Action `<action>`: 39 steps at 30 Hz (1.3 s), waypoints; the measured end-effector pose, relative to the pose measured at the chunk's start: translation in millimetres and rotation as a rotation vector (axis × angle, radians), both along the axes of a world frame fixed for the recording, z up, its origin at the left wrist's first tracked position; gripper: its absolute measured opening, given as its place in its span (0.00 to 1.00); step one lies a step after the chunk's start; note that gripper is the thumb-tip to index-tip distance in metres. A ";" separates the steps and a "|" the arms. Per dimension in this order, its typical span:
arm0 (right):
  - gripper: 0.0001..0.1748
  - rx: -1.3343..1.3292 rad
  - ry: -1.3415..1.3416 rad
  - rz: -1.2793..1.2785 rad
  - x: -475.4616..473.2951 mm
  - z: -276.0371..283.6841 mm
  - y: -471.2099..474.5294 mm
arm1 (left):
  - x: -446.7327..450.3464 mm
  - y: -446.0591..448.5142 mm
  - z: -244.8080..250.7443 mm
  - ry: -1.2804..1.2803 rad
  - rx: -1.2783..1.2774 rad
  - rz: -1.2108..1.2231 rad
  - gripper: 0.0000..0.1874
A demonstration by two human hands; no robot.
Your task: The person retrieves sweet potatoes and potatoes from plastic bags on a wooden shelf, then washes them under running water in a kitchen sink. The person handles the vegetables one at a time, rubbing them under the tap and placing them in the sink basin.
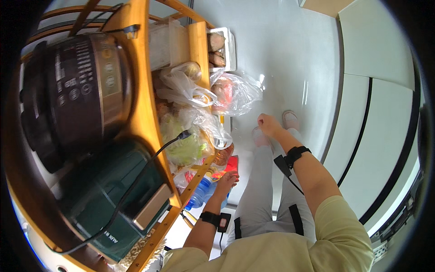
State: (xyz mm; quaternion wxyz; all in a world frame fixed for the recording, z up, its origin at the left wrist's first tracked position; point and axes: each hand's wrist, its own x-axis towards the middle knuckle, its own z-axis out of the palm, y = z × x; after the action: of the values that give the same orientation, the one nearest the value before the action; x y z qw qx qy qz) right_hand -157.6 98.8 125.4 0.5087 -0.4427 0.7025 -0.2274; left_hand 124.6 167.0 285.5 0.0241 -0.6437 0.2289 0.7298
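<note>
My left hand (227, 183) is low beside the wooden shelf rack, over a red packet (232, 164) and next to blue-capped plastic bottles (200, 192); whether it touches any of them I cannot tell. My right hand (268, 125) hangs above the floor with its fingers curled in, and nothing shows in it. Left of it, a clear plastic bag (238, 93) with reddish contents sticks out from the rack. On the shelf, a bag of green leafy vegetable (183, 144) lies near a knotted white plastic bag (185, 85).
A dark rice cooker or pressure cooker (78, 98) and a green AUX appliance (112, 200) stand on the rack's top board (136, 68), with a black cable (136, 182) across. A white tray (230, 49) holds root vegetables. White cabinets (380, 136) line the right.
</note>
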 end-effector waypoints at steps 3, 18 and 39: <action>0.06 0.040 -0.003 0.046 -10.2 -25.9 5.9 | -30.5 -13.8 -32.6 -0.086 -0.007 -0.047 0.20; 0.09 0.030 -0.217 0.036 -84.4 -3.9 -52.1 | -120.0 -198.8 -40.0 -0.243 -0.876 0.276 0.22; 0.10 -0.621 -0.334 0.406 65.9 107.2 -210.9 | -98.3 -206.2 -19.1 -0.140 -1.323 0.431 0.30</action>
State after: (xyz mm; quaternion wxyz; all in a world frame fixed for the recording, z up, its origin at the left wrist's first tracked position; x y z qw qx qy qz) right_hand -91.7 -112.0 232.6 0.4924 -0.6619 0.4067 -0.3924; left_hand 26.3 -39.2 266.4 -0.5036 -0.5999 0.4902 0.3824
